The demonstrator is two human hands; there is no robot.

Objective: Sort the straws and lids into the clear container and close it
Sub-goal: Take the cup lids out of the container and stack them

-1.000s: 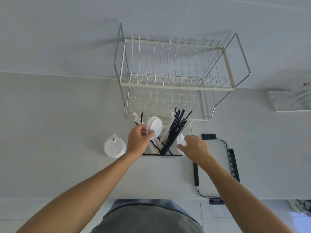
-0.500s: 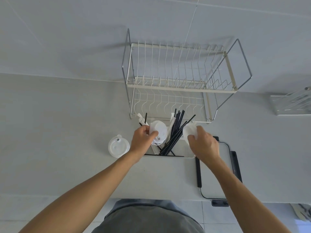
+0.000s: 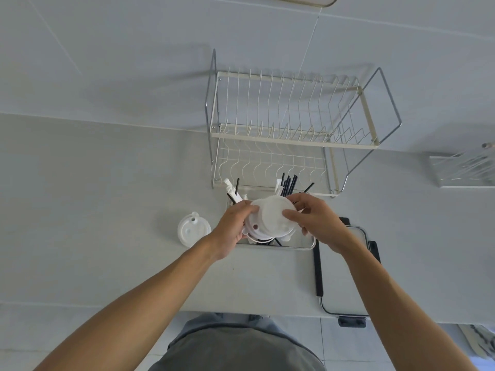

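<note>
Lids (image 3: 270, 216) stacked at frame centre, pinched between my left hand (image 3: 235, 226) and right hand (image 3: 318, 223) above the container (image 3: 308, 246) of straws (image 3: 288, 184). Next I'd lower them in; one lid (image 3: 193, 231) waits left on the surface (image 3: 107, 210).

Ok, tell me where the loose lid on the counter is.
In the head view the lid lies flat on the counter, just left of the left hand and the clear container, touching neither.

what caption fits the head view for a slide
Both hands hold stacked white lids over the clear container of black straws.
</note>
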